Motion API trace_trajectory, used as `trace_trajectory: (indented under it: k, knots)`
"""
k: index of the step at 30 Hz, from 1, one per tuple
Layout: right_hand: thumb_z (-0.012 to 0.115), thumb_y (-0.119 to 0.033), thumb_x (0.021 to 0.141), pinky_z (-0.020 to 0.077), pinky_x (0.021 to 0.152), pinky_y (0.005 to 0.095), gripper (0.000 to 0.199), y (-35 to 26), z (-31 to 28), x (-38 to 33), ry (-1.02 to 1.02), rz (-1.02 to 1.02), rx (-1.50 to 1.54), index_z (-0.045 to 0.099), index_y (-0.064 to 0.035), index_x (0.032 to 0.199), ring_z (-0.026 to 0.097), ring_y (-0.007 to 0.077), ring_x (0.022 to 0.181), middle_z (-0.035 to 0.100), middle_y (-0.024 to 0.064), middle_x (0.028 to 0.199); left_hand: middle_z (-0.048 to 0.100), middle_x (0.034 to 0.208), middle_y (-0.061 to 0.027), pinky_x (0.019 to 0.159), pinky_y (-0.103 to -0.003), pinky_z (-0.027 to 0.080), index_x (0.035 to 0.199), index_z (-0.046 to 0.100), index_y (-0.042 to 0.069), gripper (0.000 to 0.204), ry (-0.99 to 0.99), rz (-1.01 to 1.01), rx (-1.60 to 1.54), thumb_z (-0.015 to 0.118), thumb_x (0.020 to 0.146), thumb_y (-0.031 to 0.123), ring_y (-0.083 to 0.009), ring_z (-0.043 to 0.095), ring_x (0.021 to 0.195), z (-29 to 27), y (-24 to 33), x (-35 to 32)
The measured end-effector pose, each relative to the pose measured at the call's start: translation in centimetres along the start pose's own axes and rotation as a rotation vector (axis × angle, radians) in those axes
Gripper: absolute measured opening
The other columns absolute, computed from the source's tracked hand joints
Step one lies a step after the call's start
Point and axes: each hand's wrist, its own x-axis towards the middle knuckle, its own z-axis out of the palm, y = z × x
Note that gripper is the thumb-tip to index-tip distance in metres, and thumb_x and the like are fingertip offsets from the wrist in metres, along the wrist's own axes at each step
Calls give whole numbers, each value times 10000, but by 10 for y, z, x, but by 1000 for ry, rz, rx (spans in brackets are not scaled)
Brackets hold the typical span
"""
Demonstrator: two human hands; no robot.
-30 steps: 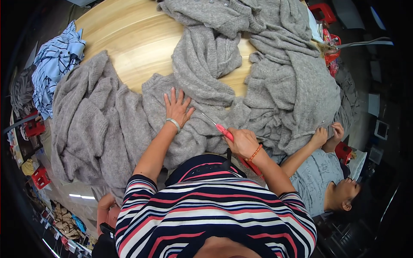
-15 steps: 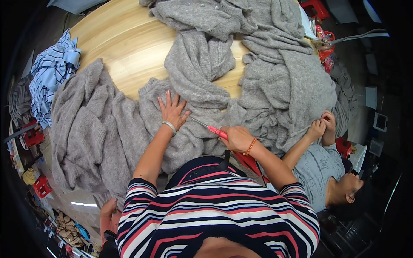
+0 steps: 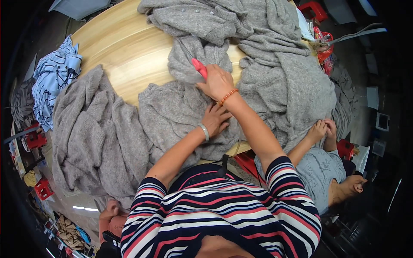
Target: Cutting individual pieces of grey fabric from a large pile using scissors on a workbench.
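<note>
My right hand [image 3: 218, 84] is closed round a tool with a pink-red handle [image 3: 198, 68] and a thin metal shaft. The shaft points away from me over a bunched grey knit garment [image 3: 183, 62]. Close to the right forearm, my left hand [image 3: 215, 119] lies with fingers apart on the nearer grey knit garment [image 3: 170, 116]. Part of the left hand's far side is hidden by my right wrist. Whether the tool's tip touches the knit I cannot tell.
More grey knitwear [image 3: 101, 137] lies to the left, with another heap [image 3: 288, 86] to the right. A blue striped garment [image 3: 56, 71] rests at the wooden table's [image 3: 124, 43] left edge. At the right, a co-worker's hands [image 3: 322, 129] touch the knit; another person's hand [image 3: 112, 207] is at lower left.
My right hand has moved up and left with the tool, over the farther knit. My left hand has slid right across the knit, beside the right wrist. Some fabric under the hands has shifted.
</note>
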Motion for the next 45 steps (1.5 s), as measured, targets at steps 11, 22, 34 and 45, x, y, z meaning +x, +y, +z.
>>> trace_trajectory:
  k: [11,22,34,45]
  knots:
    - [721,-278,764,487,818,394,334,43,27,23,-116,-2,311,636,3,926,682,296,818,690,192,871,546,1270,-174,969,-456,444,1200,597,54,430,150,-349,-297,707,802,173,-384,516,1168,-22,-24,-44]
    - [720,-166,856,446,866,273,329,94,-109,-100,-118,147,882,625,-11,1130,548,97,976,617,8,1065,675,948,-99,762,-358,517,1204,582,58,462,-57,-710,-677,619,926,425,-241,649,888,-67,-28,-18]
    - [657,-95,907,456,964,306,366,19,-87,-171,-496,-123,1167,581,-9,1255,582,121,1057,652,42,1148,574,1335,-145,1064,-455,425,1373,484,42,568,414,-774,-2141,576,946,405,-329,548,1223,-84,0,23]
    - [657,-59,894,450,965,282,483,5,-95,-166,-487,-164,1230,502,10,1346,563,105,1090,635,43,1187,565,1304,-215,996,-391,494,1313,515,-66,441,860,-210,-968,439,1022,257,-311,584,1175,-305,-40,11]
